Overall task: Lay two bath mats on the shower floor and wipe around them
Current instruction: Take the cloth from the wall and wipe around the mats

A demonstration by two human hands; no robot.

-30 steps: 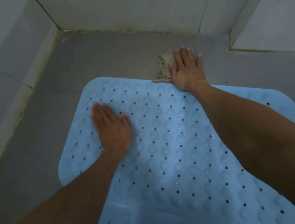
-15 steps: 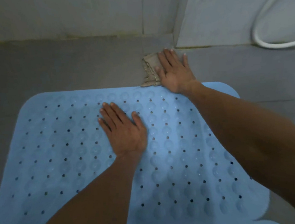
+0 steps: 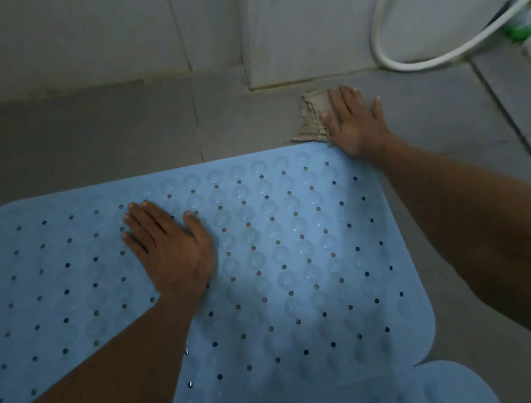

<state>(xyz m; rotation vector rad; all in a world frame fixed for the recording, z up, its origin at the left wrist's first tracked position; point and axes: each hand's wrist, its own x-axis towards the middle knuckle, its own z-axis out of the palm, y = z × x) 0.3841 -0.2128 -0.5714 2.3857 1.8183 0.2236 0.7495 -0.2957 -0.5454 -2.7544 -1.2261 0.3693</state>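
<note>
A light blue bath mat (image 3: 279,264) with rows of small holes lies flat on the grey shower floor (image 3: 123,133). A second blue mat (image 3: 434,389) shows at the bottom right, touching the first mat's near edge. My left hand (image 3: 168,248) rests palm down on the first mat, fingers spread. My right hand (image 3: 355,119) presses flat on a crumpled beige cloth (image 3: 311,117) on the floor just beyond the mat's far right corner. Most of the cloth sticks out to the left of the hand.
Tiled walls (image 3: 98,32) meet the floor at the back, with a protruding wall corner (image 3: 250,83) just left of the cloth. A white hose (image 3: 412,60) loops against the right wall. A green and white object (image 3: 527,21) sits at the far right.
My right hand has slid the cloth to the right along the mat's far edge, past the wall corner. The view has swung right. My left hand stays on the mat.
</note>
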